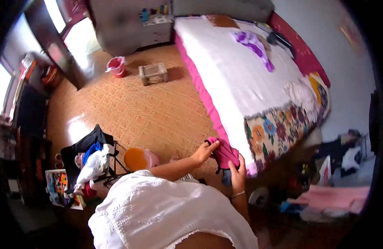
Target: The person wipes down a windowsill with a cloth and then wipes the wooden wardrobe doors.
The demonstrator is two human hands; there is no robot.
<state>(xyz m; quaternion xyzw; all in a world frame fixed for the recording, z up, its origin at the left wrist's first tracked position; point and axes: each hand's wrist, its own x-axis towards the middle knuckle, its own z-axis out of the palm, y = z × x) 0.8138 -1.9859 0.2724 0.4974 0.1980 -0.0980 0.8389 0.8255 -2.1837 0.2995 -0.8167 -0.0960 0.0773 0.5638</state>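
A small magenta cloth piece with dark edging (223, 152) is stretched between my two hands, just off the near corner of the bed. My left hand (205, 152) pinches its left side, thumb on top. On its lower right side, my right hand (237, 166) grips it with the thumb over the fabric; a bracelet circles that wrist. Dark parts hang below the cloth, and I cannot make out whether they belong to it. Beside the cloth lies the bed (216, 62) with a white sheet and a floral cover (278, 130) at its near end.
A black folding chair (98, 133) heaped with clothes stands at left, beside a box of colourful items (59, 182). Nearby are a yellow-and-pink basin (135, 158), a wooden stool (153, 74) and a red bucket (117, 67). Purple clothing (258, 47) lies on the bed.
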